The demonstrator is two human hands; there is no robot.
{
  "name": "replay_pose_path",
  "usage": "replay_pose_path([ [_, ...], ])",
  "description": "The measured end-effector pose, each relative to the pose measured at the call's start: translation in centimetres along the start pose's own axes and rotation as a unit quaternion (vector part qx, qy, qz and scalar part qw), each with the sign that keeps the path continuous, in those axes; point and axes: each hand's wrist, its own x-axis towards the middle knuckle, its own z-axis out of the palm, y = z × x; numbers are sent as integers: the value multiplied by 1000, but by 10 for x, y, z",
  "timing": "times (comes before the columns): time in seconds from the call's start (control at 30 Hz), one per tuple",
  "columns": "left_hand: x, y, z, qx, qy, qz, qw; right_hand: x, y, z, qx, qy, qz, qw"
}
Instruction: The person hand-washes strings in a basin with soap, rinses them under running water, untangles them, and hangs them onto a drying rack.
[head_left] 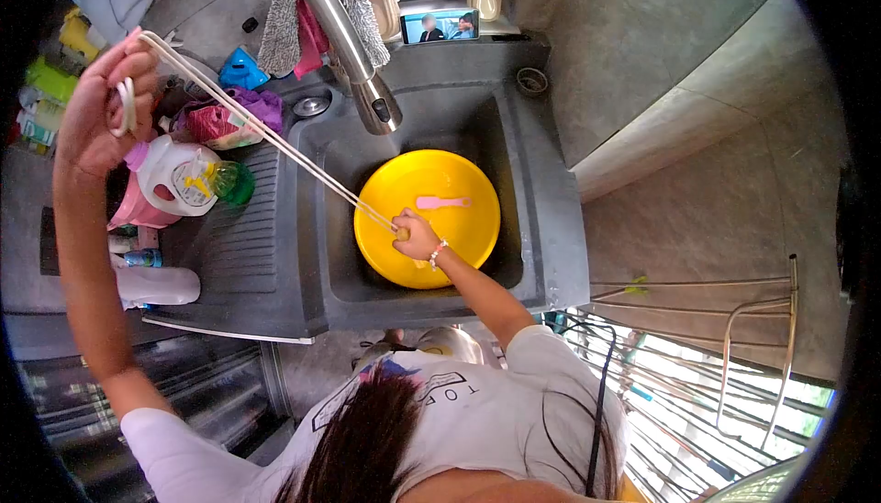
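Observation:
A doubled white cord point(266, 131) stretches tightly down from my raised left hand point(105, 104) to my right hand point(420, 235). My left hand is closed around its upper end, and a bit of cord loops at the fingers. Over a yellow basin point(473, 251), my right hand is closed at the lower end of the cord, where a small tan piece point(402, 234) shows; its kind is unclear. Inside the basin lies a pink flat-handled tool point(442, 202), its kind hard to make out. The basin sits in a dark grey sink point(321, 255).
Above the sink stands a metal faucet point(349, 35), draped with a grey towel point(275, 39). A phone point(440, 27) leans at the back ledge. A white detergent jug point(174, 173), green bottle point(234, 182) and white bottle point(161, 285) crowd the left side. A wire rack point(757, 306) stands right.

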Motion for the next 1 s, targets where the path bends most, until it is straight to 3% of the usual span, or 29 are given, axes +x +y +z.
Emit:
replay_pose_path([
  [0.17,1,67,-29,26,-42,12,999,-15,37,-4,-71,9,43,997],
  [0.23,-2,77,-6,52,106,91,989,-23,50,-7,-79,-2,76,994],
  [0.3,-10,90,3,81,85,88,989,-32,60,-10,-88,-13,110,990],
  [0.37,-8,115,-18,5,-8,27,1000,-40,68,-13,-100,-10,151,983],
  [0.4,-8,130,-38,-23,-122,-64,990,-44,77,-12,-101,-11,151,983],
  [0.43,-5,117,-6,-24,-121,-64,990,-49,88,-11,-102,-4,158,982],
  [0.47,3,91,53,-23,184,131,974,-52,96,-10,-102,2,164,981],
  [0.53,0,104,68,-23,253,177,951,-55,99,-12,-106,11,174,979],
  [0.57,-6,137,44,-25,23,32,999,-55,101,-13,-110,19,184,977],
  [0.63,-7,166,46,-66,74,33,995,-56,97,-18,-106,15,196,975],
  [0.7,-11,176,59,-12,145,134,980,-52,90,-23,-101,14,205,973],
  [0.8,-13,206,58,22,110,130,985,-49,85,-30,-127,-43,250,959],
  [0.87,-17,206,65,53,81,126,987,-48,87,-31,46,-53,382,921],
  [0.9,-20,201,71,71,69,126,987,-44,90,-32,48,-54,380,922],
  [0.97,-28,184,87,108,39,122,986,-40,105,-29,-148,-136,330,922],
  [1.0,-31,171,95,129,24,117,985,-39,132,-20,-175,-120,343,915],
])
